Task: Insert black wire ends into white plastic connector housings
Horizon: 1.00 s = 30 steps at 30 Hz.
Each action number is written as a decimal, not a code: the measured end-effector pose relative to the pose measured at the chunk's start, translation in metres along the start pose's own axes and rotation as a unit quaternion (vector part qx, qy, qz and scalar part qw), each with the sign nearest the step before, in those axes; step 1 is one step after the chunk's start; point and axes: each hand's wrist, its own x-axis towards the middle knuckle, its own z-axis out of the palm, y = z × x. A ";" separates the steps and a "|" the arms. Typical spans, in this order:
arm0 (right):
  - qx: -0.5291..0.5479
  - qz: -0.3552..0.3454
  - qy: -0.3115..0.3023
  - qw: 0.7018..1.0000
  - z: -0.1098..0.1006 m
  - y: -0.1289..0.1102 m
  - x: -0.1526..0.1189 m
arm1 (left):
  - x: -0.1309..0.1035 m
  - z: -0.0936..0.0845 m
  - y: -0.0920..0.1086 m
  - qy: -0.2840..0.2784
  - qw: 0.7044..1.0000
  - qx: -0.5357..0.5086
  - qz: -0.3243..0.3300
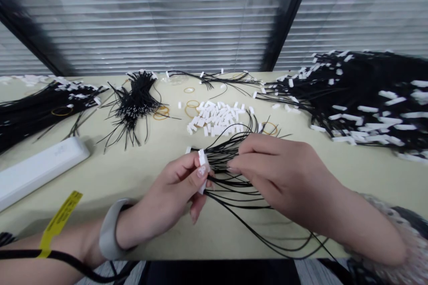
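Observation:
My left hand [180, 182] pinches a white plastic connector [202, 158] between thumb and fingers. From its right side a spread of thin black wires [230, 191] runs off and loops down towards the table's front edge. My right hand [277, 173] is closed in a pinch over these wires, a short way right of the connector. Its fingertips are on a black wire, though the exact grip is partly hidden by the hand. Just beyond both hands lies a heap of loose white connectors [217, 118].
A large pile of black wires with white connectors [364, 93] covers the right side. Another such bundle [43, 102] lies at left, beside a tied wire bundle [137, 98]. Rubber bands [162, 113] are scattered about. A white power strip [43, 169] sits front left; blinds [160, 22] stand behind.

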 end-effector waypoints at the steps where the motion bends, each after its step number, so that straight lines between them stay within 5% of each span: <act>1: 0.000 0.000 0.001 1.000 -0.001 0.000 0.000 | 0.000 0.000 0.000 0.000 1.000 -0.001 0.001; 17: 0.010 0.007 -0.027 1.000 0.009 -0.002 0.001 | -0.003 0.003 -0.001 -0.009 0.995 0.094 -0.022; 23: 0.018 0.007 0.019 1.000 0.017 -0.003 0.004 | -0.001 0.002 0.001 0.002 0.996 0.088 -0.026; 30: -0.029 0.011 0.140 0.990 -0.005 0.000 0.003 | 0.003 0.004 0.002 0.093 0.994 0.063 -0.006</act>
